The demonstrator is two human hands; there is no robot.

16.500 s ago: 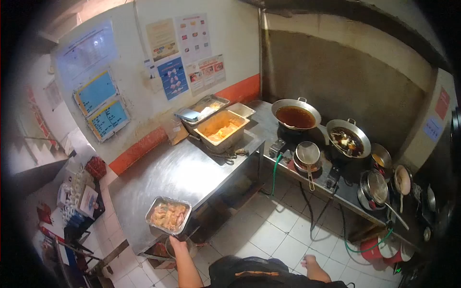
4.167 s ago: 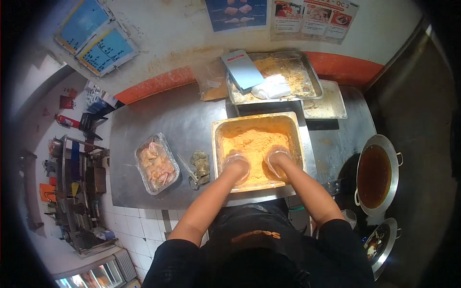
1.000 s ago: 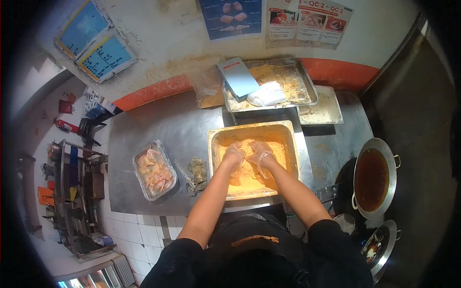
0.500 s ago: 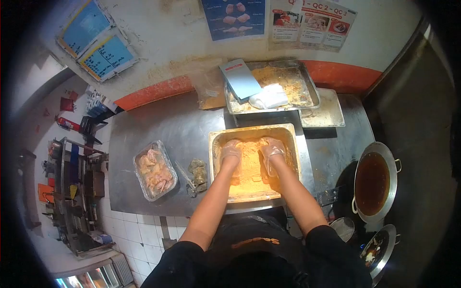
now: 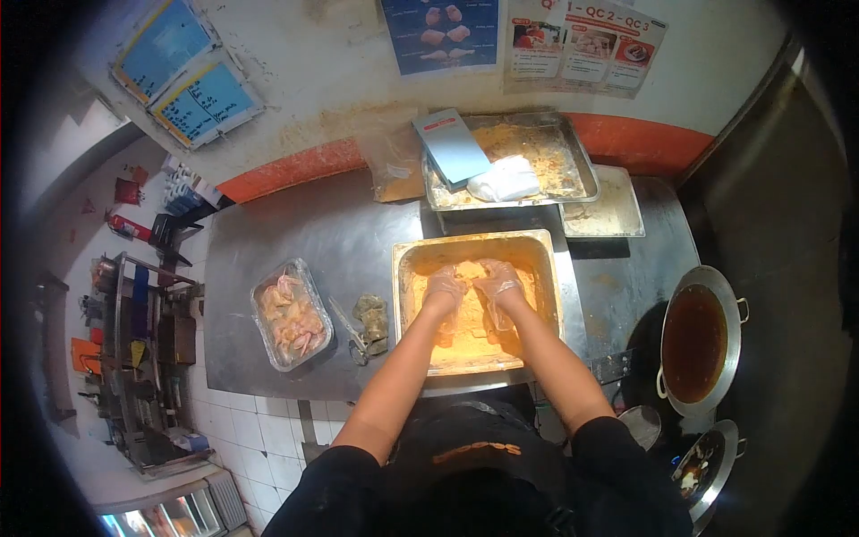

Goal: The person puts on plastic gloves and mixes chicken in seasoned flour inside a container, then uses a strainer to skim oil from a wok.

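Observation:
A deep rectangular metal pan (image 5: 401, 309) holds orange-yellow breading flour (image 5: 465, 345). Both my hands are inside it, in clear plastic gloves. My left hand (image 5: 445, 285) curls in from the left and my right hand (image 5: 497, 282) from the right, their fingertips close together in the far half of the pan. Between them a heap of flour is gathered and pressed; whether a piece of chicken lies inside it is hidden. Left of the pan, a clear plastic tray (image 5: 266, 336) of raw chicken pieces (image 5: 295, 318) stands on the steel table (image 5: 358, 242).
Tongs (image 5: 344, 322) and a crumpled cloth-like item (image 5: 369, 320) lie between tray and pan. Behind are a shallow metal tray (image 5: 582, 170) with a blue box (image 5: 450, 148) and a plastic bag (image 5: 394, 170). Pans of brown oil (image 5: 696, 340) stand at right.
My hands have moved inward from the pan's sides toward each other, drawing flour up between them. The view has shifted slightly; the other items stay in place.

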